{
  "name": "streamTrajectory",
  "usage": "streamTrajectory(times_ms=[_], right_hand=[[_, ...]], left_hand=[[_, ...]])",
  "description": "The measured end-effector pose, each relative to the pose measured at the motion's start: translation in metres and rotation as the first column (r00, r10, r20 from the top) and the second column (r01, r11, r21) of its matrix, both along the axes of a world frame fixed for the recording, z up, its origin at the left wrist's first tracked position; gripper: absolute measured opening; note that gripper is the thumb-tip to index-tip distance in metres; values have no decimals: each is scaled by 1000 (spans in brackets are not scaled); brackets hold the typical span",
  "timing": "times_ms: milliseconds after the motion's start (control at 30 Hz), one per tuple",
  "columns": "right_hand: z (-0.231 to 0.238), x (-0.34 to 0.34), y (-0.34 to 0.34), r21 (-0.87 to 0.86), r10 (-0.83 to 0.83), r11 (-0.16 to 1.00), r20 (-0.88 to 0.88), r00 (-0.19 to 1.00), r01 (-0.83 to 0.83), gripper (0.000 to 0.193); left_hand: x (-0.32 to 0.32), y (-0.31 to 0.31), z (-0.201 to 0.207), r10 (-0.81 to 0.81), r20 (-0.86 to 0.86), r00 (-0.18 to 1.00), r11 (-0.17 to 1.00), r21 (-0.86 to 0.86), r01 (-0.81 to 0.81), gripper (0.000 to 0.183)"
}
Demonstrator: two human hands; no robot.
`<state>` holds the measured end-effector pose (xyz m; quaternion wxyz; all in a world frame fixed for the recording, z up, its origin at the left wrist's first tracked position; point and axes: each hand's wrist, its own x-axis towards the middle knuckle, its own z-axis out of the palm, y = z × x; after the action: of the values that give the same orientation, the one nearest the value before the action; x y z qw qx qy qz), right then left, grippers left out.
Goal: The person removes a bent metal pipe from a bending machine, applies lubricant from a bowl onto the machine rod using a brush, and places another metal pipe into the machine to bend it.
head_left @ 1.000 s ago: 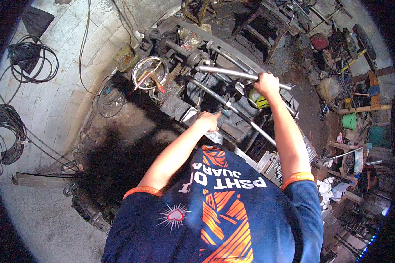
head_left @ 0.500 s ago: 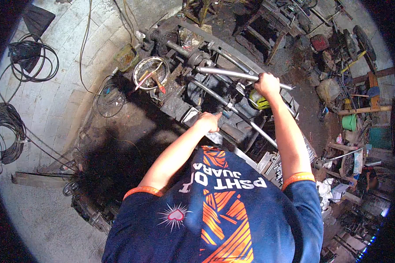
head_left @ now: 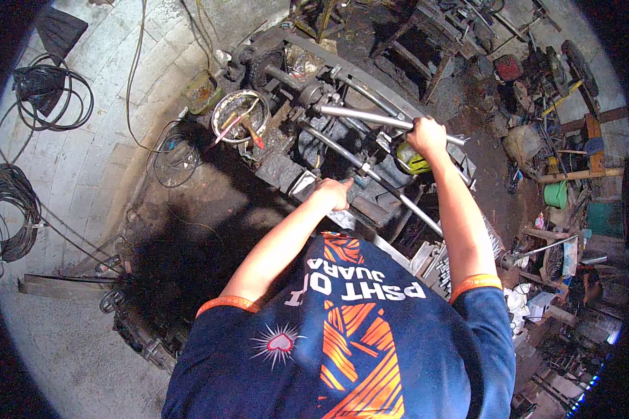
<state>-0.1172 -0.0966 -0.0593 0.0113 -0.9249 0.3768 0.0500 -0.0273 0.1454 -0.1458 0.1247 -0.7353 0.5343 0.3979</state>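
A long shiny metal pipe (head_left: 363, 115) lies slantwise over the machine, its left end close to a round dark chuck-like part (head_left: 316, 95). My right hand (head_left: 427, 137) is wrapped round the pipe near its right end. Beside that hand, lower down, sits a yellow-green round item (head_left: 414, 159). My left hand (head_left: 333, 194) is at the near side of the machine, fingers curled and the index finger reaching to the right; whatever it grips is hidden. Two parallel steel rods (head_left: 335, 148) (head_left: 370, 94) run along the machine bed.
A round tub (head_left: 220, 112) with brushes across it stands left of the machine, beside a dirty yellowish container (head_left: 201, 92). Coiled black cables (head_left: 14, 216) lie on the left floor. Several metal rods (head_left: 440, 269) are piled near my right arm. Scrap and a green bucket (head_left: 556, 195) are at right.
The pipe has shifted slightly to the right along with my right hand. My left hand stays in the same place.
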Motion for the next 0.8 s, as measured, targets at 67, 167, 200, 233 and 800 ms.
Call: streamTrajectory(times_ms=[67,167,200,233,800], right_hand=[[-1,0,-1,11,-11,1000,-8,1000,11,25],[3,1,4,-59,27,998,23,999,-26,21],[3,1,4,-60,28,998,23,999,-27,21],[4,1,4,-65,35,997,17,999,-33,21],[-5,-2,-2,-53,-7,999,-9,1000,7,23]], left_hand=[[0,1,-3,0,-1,1000,1000,-30,0,87],[0,1,-5,15,-12,1000,1000,-17,-16,86],[0,2,-6,16,-11,1000,1000,-18,-17,86],[-1,2,-6,15,-5,1000,1000,-23,-15,86],[0,3,-1,18,-24,1000,998,-65,-19,84]])
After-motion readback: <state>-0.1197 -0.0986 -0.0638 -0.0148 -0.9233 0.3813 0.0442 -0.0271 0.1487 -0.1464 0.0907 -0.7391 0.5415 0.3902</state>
